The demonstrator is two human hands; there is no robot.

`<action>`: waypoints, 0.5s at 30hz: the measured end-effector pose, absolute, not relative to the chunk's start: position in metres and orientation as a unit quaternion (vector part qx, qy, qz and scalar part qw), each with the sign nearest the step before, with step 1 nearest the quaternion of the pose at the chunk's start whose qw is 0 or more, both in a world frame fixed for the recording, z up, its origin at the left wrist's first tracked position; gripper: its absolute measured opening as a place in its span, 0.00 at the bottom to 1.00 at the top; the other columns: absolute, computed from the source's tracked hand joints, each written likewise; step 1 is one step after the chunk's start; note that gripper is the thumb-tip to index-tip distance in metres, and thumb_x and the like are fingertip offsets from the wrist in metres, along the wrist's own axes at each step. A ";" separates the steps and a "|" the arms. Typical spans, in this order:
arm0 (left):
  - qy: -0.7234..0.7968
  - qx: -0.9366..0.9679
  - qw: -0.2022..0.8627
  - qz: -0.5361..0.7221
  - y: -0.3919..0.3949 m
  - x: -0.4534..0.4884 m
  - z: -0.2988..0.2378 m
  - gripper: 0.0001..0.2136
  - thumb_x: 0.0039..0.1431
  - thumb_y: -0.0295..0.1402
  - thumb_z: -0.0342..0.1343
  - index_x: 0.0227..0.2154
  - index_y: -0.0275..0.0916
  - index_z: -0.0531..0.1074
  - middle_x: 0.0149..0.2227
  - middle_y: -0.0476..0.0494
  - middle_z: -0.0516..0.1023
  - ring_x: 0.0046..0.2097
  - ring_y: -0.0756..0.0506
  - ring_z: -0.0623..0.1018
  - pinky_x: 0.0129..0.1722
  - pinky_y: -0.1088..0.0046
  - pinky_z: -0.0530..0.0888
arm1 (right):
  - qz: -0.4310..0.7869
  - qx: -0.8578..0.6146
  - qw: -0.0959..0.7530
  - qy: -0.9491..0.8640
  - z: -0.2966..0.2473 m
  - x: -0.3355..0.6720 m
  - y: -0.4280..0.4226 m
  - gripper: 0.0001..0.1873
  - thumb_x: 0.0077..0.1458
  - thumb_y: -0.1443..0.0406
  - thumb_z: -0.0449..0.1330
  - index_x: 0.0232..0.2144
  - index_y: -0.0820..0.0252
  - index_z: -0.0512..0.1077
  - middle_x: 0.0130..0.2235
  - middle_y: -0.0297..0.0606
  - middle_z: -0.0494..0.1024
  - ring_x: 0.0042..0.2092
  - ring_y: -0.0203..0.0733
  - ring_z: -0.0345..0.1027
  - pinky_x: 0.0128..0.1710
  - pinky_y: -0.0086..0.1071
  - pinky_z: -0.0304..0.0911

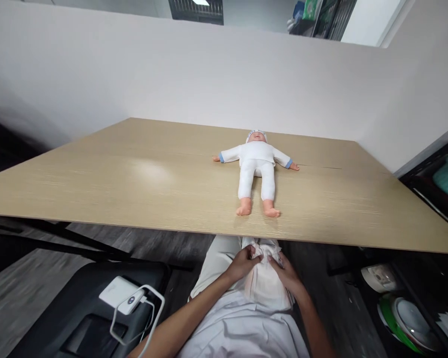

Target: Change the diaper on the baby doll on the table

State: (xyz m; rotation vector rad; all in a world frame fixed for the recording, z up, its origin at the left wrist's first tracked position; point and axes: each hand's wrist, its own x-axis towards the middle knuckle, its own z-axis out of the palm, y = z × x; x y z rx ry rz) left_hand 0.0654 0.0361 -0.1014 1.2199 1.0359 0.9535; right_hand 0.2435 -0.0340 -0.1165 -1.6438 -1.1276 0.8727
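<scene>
In my lap, below the table edge, lies a soft white item with gathered edges and a faint pink tint, which looks like a diaper point(264, 281). My left hand point(242, 264) pinches its upper left side between thumb and fingers. On the other side, my right hand point(286, 272) grips it with the thumb on top and the fingers mostly hidden underneath. Beyond my hands, a baby doll point(257, 153) in a white outfit with blue cuffs and a patterned cap lies on its back on the table, arms spread and feet towards me.
The wooden table point(164, 194) reaches to a white wall point(216, 74). At my left, a black chair point(78, 283) holds a white power bank point(121, 294) with a cable point(159, 318) and a dark flat device point(93, 338). Shelves at right carry containers point(414, 318).
</scene>
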 end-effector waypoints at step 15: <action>0.363 0.459 0.705 0.401 -0.065 0.015 0.020 0.30 0.55 0.46 0.74 0.59 0.48 0.74 0.56 0.37 0.80 0.60 0.33 0.78 0.64 0.55 0.73 | 0.342 -0.626 0.529 -0.459 0.015 0.209 -0.128 0.30 0.57 0.44 0.71 0.53 0.55 0.80 0.47 0.50 0.88 0.44 0.56 0.85 0.39 0.37 0.82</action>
